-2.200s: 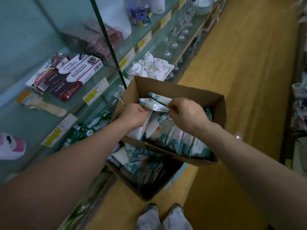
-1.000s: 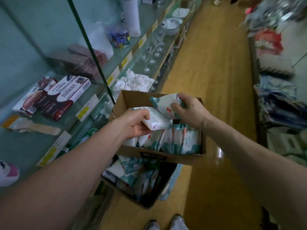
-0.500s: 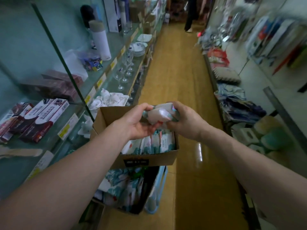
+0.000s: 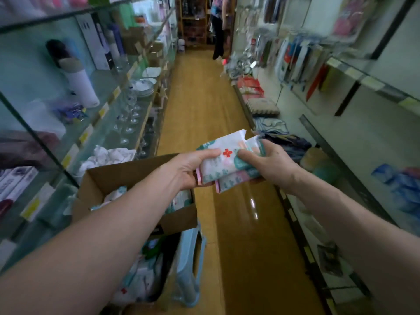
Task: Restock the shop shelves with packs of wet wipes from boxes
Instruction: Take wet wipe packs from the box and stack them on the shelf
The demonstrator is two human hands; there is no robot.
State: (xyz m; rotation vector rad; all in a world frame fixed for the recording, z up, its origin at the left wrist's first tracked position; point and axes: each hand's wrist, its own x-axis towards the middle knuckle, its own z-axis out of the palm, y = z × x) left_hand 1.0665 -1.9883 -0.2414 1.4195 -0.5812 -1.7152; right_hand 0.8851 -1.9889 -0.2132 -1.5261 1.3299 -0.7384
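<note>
Long shop aisle, yellow-brown wooden floor (image 4: 200, 114) running straight ahead to a standing person (image 4: 218, 30) at the far end. Along the left, glass shelves (image 4: 106, 83) with yellow price labels on their edges, carrying a white flask (image 4: 79, 87), stemmed glasses (image 4: 129, 114) and stacked plates (image 4: 145, 86). Along the right, pale wall racks (image 4: 341, 137) with hanging packets above and cushions (image 4: 261, 106) and folded cloths lower down.

Low on the left, tight against the glass shelves, an open cardboard box (image 4: 127, 171) with more packs of wet wipes (image 4: 116, 194) inside, partly hidden by the left forearm. Beneath it, a second box, dark, contents hard to make out.

Both bare forearms stretched forward. Left hand (image 4: 188, 169) closed round the left end of a stack of wet wipes packs (image 4: 222, 162), thumb on top, fingers curled underneath. Right hand (image 4: 270, 164) clamped on the right end, thumb pressed onto the top face, fingers wrapped behind. Stack held in the air over the floor, just past the box's right edge and clear of it. Top pack white and teal with a red cross; pink-edged pack directly below, touching it. Exact number of packs not clear.
</note>
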